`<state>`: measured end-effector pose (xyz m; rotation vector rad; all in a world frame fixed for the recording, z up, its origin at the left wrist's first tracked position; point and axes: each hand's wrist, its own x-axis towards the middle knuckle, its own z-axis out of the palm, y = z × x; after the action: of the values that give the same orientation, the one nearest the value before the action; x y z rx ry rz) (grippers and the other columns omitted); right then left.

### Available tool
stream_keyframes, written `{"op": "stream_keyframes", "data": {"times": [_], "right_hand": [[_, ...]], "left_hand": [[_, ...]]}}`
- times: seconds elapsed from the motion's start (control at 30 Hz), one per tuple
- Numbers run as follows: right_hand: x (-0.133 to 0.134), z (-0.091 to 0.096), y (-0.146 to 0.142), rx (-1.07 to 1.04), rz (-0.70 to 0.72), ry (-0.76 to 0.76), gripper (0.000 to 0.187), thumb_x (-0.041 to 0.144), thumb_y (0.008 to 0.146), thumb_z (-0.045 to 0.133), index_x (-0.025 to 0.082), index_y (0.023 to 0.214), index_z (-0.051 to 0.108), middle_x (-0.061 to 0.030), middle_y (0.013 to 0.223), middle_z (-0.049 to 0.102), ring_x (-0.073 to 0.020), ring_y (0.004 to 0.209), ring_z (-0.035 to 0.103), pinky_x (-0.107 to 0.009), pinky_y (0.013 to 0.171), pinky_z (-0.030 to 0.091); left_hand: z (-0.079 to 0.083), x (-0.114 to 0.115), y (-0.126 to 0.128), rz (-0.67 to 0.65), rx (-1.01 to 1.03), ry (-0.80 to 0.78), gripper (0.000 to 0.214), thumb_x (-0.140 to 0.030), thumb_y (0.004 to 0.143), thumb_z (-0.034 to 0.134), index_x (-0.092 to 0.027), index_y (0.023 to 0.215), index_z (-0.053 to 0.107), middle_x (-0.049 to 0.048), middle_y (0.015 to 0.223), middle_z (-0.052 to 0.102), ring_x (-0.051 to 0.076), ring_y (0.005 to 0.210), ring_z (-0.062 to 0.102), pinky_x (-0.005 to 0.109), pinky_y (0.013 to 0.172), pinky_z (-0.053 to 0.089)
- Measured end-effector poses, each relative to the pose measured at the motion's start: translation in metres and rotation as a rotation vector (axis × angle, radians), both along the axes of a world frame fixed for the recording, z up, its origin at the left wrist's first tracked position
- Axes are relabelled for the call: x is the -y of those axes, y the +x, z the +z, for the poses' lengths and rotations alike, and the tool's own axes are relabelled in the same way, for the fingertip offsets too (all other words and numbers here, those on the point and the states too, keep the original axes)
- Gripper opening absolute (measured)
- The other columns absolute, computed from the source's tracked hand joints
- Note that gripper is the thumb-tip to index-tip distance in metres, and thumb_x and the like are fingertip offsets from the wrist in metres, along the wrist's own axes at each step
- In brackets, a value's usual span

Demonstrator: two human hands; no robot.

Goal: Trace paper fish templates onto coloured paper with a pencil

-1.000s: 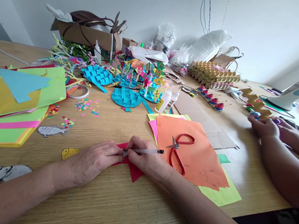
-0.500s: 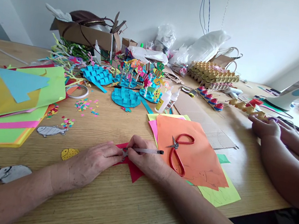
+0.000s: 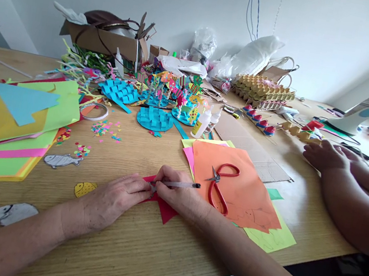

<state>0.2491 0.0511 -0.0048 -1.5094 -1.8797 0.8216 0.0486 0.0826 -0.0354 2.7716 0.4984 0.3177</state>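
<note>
My right hand [image 3: 180, 196] is closed round a clear pen [image 3: 182, 185], its tip on a small piece of red paper [image 3: 165, 212] lying on the wooden table [image 3: 138, 252]. My left hand [image 3: 115, 199] lies flat on the left part of that red paper, fingers stretched out and pressing it down. Most of the red paper is hidden under both hands. Red-handled scissors [image 3: 221, 181] rest on an orange sheet [image 3: 239, 188] just right of my right hand.
A stack of coloured sheets [image 3: 14, 129] lies at the left, with paper fish cut-outs [image 3: 62, 160] near it. Blue woven paper crafts [image 3: 155, 119], glue bottles [image 3: 203, 122] and egg cartons [image 3: 264, 90] crowd the back. Another person's hands [image 3: 328, 156] work at the right.
My hands have barely moved on the red paper. The other person has lowered the egg-carton strip onto the table at the right.
</note>
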Motion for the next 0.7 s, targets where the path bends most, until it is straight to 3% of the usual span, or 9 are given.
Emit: {"op": "stream_keyframes", "data": {"times": [0.2, 0.47, 0.7], "right_hand": [[-0.0015, 0.0025, -0.0010, 0.023, 0.025, -0.010, 0.011, 0.008, 0.072, 0.054, 0.018, 0.069, 0.055, 0.0049, 0.061, 0.055, -0.0095, 0.057, 0.049, -0.018, 0.051, 0.034], [-0.0022, 0.0062, -0.0006, 0.047, 0.045, -0.024, 0.012, 0.006, 0.072, 0.054, 0.019, 0.070, 0.055, 0.0049, 0.061, 0.056, -0.0099, 0.056, 0.050, -0.018, 0.051, 0.034], [-0.0015, 0.0024, -0.0018, 0.055, 0.029, 0.003, 0.012, 0.007, 0.072, 0.055, 0.019, 0.070, 0.055, 0.0056, 0.061, 0.054, -0.0094, 0.056, 0.048, -0.018, 0.052, 0.033]], "left_hand": [[-0.0032, -0.0021, -0.0030, 0.002, -0.014, 0.110, 0.043, -0.009, 0.097, 0.028, -0.028, 0.130, 0.047, 0.0008, 0.127, 0.055, 0.019, 0.122, 0.043, 0.045, 0.110, 0.025], [-0.0025, -0.0015, -0.0033, -0.008, -0.015, 0.190, 0.042, -0.011, 0.096, 0.028, -0.026, 0.130, 0.048, 0.0017, 0.126, 0.056, 0.019, 0.120, 0.044, 0.044, 0.109, 0.024], [0.0018, 0.0025, -0.0018, 0.036, -0.036, 0.245, 0.042, -0.008, 0.094, 0.031, -0.025, 0.129, 0.048, 0.0048, 0.124, 0.053, 0.024, 0.113, 0.044, 0.050, 0.106, 0.026]]}}
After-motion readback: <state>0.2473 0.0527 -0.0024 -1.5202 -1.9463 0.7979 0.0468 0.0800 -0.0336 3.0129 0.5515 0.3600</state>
